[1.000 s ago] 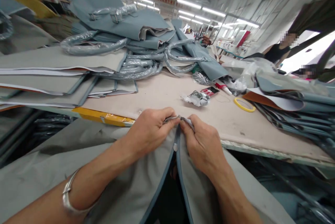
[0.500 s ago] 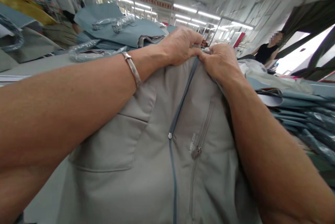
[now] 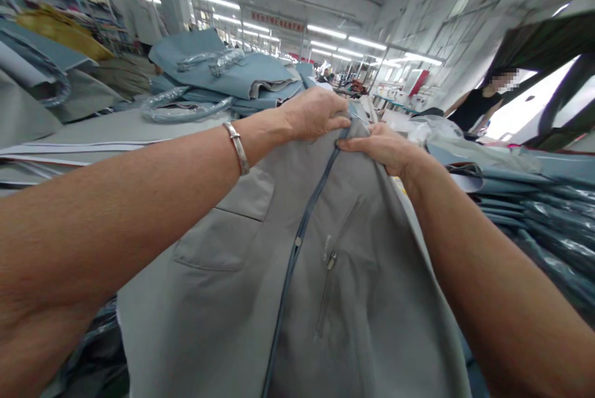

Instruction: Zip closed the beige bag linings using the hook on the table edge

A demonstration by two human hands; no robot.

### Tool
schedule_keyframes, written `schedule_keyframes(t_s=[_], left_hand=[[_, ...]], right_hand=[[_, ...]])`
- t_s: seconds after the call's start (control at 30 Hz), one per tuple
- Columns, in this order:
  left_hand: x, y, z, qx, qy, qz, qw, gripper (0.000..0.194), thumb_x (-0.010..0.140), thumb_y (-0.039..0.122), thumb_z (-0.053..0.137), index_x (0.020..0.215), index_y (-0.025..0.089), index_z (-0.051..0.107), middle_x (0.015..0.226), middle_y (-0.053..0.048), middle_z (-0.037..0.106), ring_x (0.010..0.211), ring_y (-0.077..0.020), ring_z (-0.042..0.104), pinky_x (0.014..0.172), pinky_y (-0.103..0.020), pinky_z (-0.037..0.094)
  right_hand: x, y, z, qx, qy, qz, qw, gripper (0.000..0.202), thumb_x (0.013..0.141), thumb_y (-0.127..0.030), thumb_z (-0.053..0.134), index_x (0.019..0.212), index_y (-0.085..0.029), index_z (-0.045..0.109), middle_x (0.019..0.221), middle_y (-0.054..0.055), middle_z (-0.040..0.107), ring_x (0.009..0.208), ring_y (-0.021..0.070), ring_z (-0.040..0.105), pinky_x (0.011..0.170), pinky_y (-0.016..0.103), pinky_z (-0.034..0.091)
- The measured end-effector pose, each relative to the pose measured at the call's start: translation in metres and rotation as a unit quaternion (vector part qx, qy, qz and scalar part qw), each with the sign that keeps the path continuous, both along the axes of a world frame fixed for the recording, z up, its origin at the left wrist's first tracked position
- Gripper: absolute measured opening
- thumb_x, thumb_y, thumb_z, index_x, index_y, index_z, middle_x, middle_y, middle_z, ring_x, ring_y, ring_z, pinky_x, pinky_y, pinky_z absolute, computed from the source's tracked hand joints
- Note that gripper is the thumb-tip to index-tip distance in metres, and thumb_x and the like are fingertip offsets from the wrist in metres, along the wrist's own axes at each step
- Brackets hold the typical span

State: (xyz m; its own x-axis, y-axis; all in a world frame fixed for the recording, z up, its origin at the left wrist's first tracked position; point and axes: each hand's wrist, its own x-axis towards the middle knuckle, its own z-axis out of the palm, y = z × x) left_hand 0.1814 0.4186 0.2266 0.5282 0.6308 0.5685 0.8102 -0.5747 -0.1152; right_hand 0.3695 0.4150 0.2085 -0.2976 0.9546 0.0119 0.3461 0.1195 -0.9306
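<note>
A grey jacket (image 3: 242, 317) with a blue front zipper (image 3: 307, 215) spreads before me, its upper end held up by both hands. My left hand (image 3: 318, 114), with a silver bangle (image 3: 237, 148) on the wrist, is closed on the jacket left of the zipper's top. My right hand (image 3: 379, 147) pinches the cloth just right of it, thumb lying along the zipper. A flap pocket (image 3: 220, 221) shows on the left side. On the right runs a small zipped pocket (image 3: 331, 260). The fingertips of both hands are partly hidden by the fabric.
Blue-grey garments (image 3: 274, 79) with clear plastic-wrapped parts lie behind on the left. Folded blue garments (image 3: 506, 199) are stacked at the right. One person (image 3: 144, 20) stands far left; another person (image 3: 476, 106) is at the right.
Both hands have come lower with the jacket's upper end, my right thumb now lying across the zipper. The jacket lies flatter, and its zipper slants more to the lower left.
</note>
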Motion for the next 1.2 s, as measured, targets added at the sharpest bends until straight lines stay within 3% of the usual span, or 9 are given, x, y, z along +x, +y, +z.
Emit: schedule_keyframes(t_s=[0.17,0.27,0.37,0.43,0.53,0.67,0.93,1.1,1.2], left_hand=[[-0.008,-0.008,-0.006,-0.049,-0.013,-0.018,0.999,0.029,0.093,0.035,0.060,0.077,0.013,0.068,0.066,0.000,0.059,0.060,-0.0130,0.045,0.061,-0.027,0.026],[-0.012,-0.016,-0.007,-0.028,-0.026,-0.030,0.999,0.027,0.094,0.035,0.058,0.080,0.014,0.069,0.070,-0.001,0.062,0.062,-0.0142,0.048,0.062,-0.027,0.027],[-0.015,-0.026,-0.006,0.011,-0.034,-0.016,0.999,0.030,0.097,0.038,0.054,0.088,0.014,0.070,0.075,-0.003,0.066,0.065,-0.0158,0.050,0.063,-0.028,0.027],[-0.016,-0.033,-0.007,0.008,-0.030,-0.011,0.999,0.032,0.098,0.040,0.053,0.092,0.014,0.071,0.077,-0.004,0.067,0.065,-0.0162,0.051,0.063,-0.028,0.027],[-0.016,-0.038,-0.012,-0.012,-0.027,-0.002,1.000,0.030,0.098,0.039,0.054,0.094,0.015,0.071,0.078,-0.004,0.068,0.064,-0.0160,0.050,0.063,-0.028,0.028],[-0.015,-0.037,-0.017,-0.027,-0.040,0.013,0.999,0.034,0.093,0.047,0.060,0.092,0.014,0.071,0.076,-0.004,0.067,0.062,-0.0159,0.048,0.062,-0.029,0.027],[-0.014,-0.050,-0.012,-0.050,-0.079,-0.025,0.995,0.034,0.087,0.036,0.068,0.063,0.017,0.055,0.056,0.005,0.043,0.056,-0.0120,0.035,0.061,-0.030,0.024],[-0.020,-0.094,-0.018,-0.114,-0.175,-0.107,0.972,0.036,0.084,0.033,0.069,0.058,0.017,0.050,0.055,0.006,0.035,0.057,-0.0101,0.032,0.058,-0.028,0.024],[-0.025,-0.135,-0.002,-0.068,-0.190,-0.135,0.970,0.026,0.088,0.036,0.064,0.071,0.016,0.064,0.058,0.005,0.044,0.059,-0.0096,0.037,0.059,-0.026,0.028]], right_hand=[[-0.004,-0.015,0.000,0.004,-0.042,0.071,0.997,0.013,0.076,-0.018,0.076,0.087,-0.012,0.073,0.084,0.008,0.073,0.070,0.0229,0.070,0.068,0.038,0.060],[0.000,-0.030,0.003,0.138,-0.092,0.043,0.985,0.033,0.067,-0.015,0.082,0.098,-0.014,0.072,0.098,0.007,0.073,0.092,0.0261,0.068,0.096,0.047,0.051],[0.002,-0.074,-0.014,0.437,-0.167,-0.142,0.872,0.039,0.074,-0.020,0.079,0.112,-0.015,0.067,0.116,0.012,0.068,0.112,0.0299,0.060,0.113,0.051,0.034],[-0.001,-0.119,-0.046,0.523,-0.160,-0.183,0.817,0.033,0.091,-0.029,0.062,0.119,-0.013,0.063,0.122,0.016,0.065,0.113,0.0287,0.059,0.104,0.045,0.042],[-0.013,-0.185,-0.109,0.312,-0.263,-0.040,0.912,0.031,0.097,-0.040,0.056,0.110,-0.013,0.065,0.094,0.011,0.071,0.081,0.0253,0.068,0.073,0.035,0.050],[-0.037,-0.224,-0.165,0.059,-0.431,0.004,0.901,0.060,0.092,-0.067,0.054,0.090,-0.009,0.071,0.085,0.021,0.072,0.084,0.0393,0.070,0.067,0.038,0.046],[-0.061,-0.216,-0.191,0.012,-0.315,0.007,0.949,0.046,0.103,-0.037,0.042,0.076,-0.014,0.072,0.078,0.011,0.072,0.072,0.0240,0.068,0.056,0.026,0.033],[-0.059,-0.260,-0.218,-0.013,-0.312,0.013,0.950,0.041,0.099,-0.039,0.049,0.082,-0.011,0.073,0.084,0.014,0.072,0.082,0.0288,0.070,0.067,0.030,0.047],[-0.040,-0.287,-0.210,0.031,-0.256,0.073,0.963,0.035,0.098,-0.045,0.051,0.094,-0.018,0.074,0.091,0.010,0.072,0.089,0.0287,0.070,0.074,0.033,0.053]])
